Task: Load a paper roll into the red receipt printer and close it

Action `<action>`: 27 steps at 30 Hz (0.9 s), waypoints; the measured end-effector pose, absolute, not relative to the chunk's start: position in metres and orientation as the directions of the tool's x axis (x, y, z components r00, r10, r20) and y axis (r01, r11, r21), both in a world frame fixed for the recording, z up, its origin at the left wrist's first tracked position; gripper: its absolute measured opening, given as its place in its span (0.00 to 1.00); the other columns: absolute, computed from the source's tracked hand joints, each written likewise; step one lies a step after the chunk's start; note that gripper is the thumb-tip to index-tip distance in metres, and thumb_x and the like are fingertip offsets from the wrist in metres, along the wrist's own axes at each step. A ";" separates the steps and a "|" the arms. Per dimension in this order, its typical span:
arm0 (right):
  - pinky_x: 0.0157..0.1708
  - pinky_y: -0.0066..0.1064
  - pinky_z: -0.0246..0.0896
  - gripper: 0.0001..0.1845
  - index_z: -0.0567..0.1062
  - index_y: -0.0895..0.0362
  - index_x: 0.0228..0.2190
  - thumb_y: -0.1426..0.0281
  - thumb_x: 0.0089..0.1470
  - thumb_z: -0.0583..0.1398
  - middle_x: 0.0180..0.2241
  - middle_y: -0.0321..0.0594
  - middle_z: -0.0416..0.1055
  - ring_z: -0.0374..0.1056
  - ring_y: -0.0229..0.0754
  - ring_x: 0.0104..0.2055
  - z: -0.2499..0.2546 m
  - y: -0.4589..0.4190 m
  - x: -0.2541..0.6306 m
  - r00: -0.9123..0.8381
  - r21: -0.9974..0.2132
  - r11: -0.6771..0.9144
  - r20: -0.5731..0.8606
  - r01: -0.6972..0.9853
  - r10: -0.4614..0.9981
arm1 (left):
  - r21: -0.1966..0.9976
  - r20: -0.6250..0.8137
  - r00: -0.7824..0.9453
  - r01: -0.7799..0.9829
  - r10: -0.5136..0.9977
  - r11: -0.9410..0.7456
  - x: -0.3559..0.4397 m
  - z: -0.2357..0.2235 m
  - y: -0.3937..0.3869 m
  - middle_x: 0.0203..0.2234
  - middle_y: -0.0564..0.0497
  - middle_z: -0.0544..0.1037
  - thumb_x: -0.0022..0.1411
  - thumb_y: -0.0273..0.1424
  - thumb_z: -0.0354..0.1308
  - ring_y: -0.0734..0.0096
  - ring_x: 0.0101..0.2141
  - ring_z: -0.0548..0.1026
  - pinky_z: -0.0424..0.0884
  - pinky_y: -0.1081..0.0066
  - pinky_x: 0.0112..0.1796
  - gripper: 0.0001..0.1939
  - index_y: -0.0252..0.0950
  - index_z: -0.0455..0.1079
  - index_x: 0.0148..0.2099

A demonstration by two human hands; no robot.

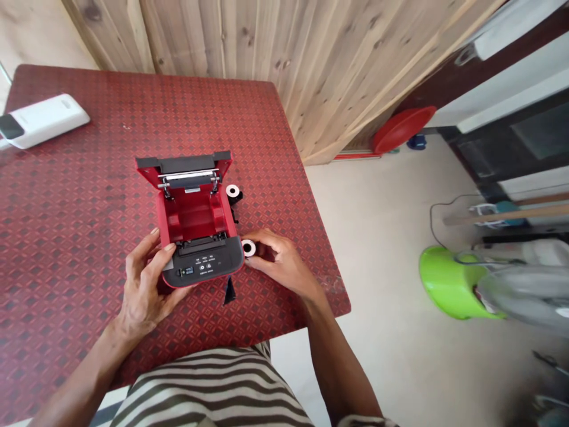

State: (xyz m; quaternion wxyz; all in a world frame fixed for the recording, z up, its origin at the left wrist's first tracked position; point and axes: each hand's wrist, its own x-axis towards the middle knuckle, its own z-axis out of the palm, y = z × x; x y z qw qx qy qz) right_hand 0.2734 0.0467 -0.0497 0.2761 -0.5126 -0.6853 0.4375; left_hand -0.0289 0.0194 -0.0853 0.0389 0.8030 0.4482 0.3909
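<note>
The red-and-black printer (208,258), lid raised, sits at the centre of the frame on the patterned table (89,207). The left hand (144,284) grasps its front left corner, steadying it; the right hand (278,258) pinches the white roll (249,242) between thumb and fingers, just beside the printer's right edge. The step in hand appears to be loading. Seating the roll would call for lifting it over the side wall and lowering it into the red compartment (195,214). The compartment is unobstructed; the second roll (230,187) stands close to the printer's right side, limiting lateral clearance. A black piece (229,292) lies below the front edge; a white device (56,118) lies upper left, well apart
</note>
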 end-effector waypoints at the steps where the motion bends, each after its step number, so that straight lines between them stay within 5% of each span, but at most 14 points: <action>1: 0.48 0.41 0.70 0.11 0.80 0.54 0.46 0.70 0.60 0.67 0.42 0.40 0.81 0.75 0.44 0.44 -0.039 0.047 0.276 -0.324 -0.873 0.124 -0.041 0.472 0.945 | 0.414 0.592 0.292 0.690 0.751 -0.594 -0.029 -0.085 0.019 0.67 0.33 0.63 0.57 0.36 0.75 0.44 0.63 0.71 0.81 0.52 0.53 0.47 0.39 0.56 0.73; 4: 0.54 0.46 0.68 0.18 0.76 0.51 0.55 0.69 0.64 0.65 0.49 0.42 0.79 0.73 0.47 0.52 0.004 0.054 0.274 -0.355 -0.785 0.292 0.098 0.546 0.930 | 0.414 0.590 0.293 0.690 0.753 -0.593 -0.029 -0.086 0.019 0.67 0.34 0.63 0.58 0.38 0.73 0.46 0.62 0.71 0.81 0.52 0.52 0.46 0.40 0.55 0.73; 7: 0.60 0.47 0.64 0.18 0.73 0.53 0.58 0.70 0.69 0.60 0.54 0.45 0.78 0.71 0.48 0.56 0.039 0.072 0.247 -0.506 -0.573 0.493 0.153 0.655 0.849 | 0.425 0.591 0.294 0.679 0.751 -0.599 -0.029 -0.087 0.019 0.68 0.34 0.62 0.62 0.40 0.70 0.48 0.63 0.70 0.81 0.53 0.53 0.45 0.41 0.53 0.74; 14: 0.48 0.40 0.68 0.18 0.77 0.63 0.47 0.80 0.70 0.49 0.45 0.53 0.79 0.72 0.52 0.53 0.037 0.109 0.165 -0.662 -0.159 0.643 -0.158 0.749 0.732 | 0.447 0.556 0.290 0.686 0.779 -0.574 -0.029 -0.091 0.013 0.68 0.33 0.61 0.61 0.35 0.71 0.47 0.63 0.70 0.80 0.50 0.55 0.47 0.43 0.50 0.75; 19: 0.43 0.39 0.68 0.20 0.79 0.64 0.47 0.82 0.69 0.48 0.44 0.56 0.81 0.78 0.52 0.47 0.027 0.123 0.153 -0.631 -0.136 0.622 -0.297 0.771 0.717 | 0.503 0.525 0.295 0.649 0.798 -0.571 -0.031 -0.093 0.012 0.69 0.33 0.59 0.61 0.33 0.71 0.46 0.65 0.68 0.79 0.51 0.56 0.48 0.43 0.50 0.76; 27: 0.42 0.39 0.69 0.20 0.80 0.64 0.46 0.80 0.70 0.48 0.42 0.56 0.82 0.79 0.53 0.45 0.018 0.131 0.152 -0.638 -0.154 0.624 -0.292 0.767 0.712 | 0.500 0.533 0.301 0.642 0.791 -0.581 -0.031 -0.095 0.013 0.69 0.32 0.59 0.61 0.32 0.71 0.46 0.66 0.66 0.79 0.51 0.57 0.48 0.41 0.50 0.76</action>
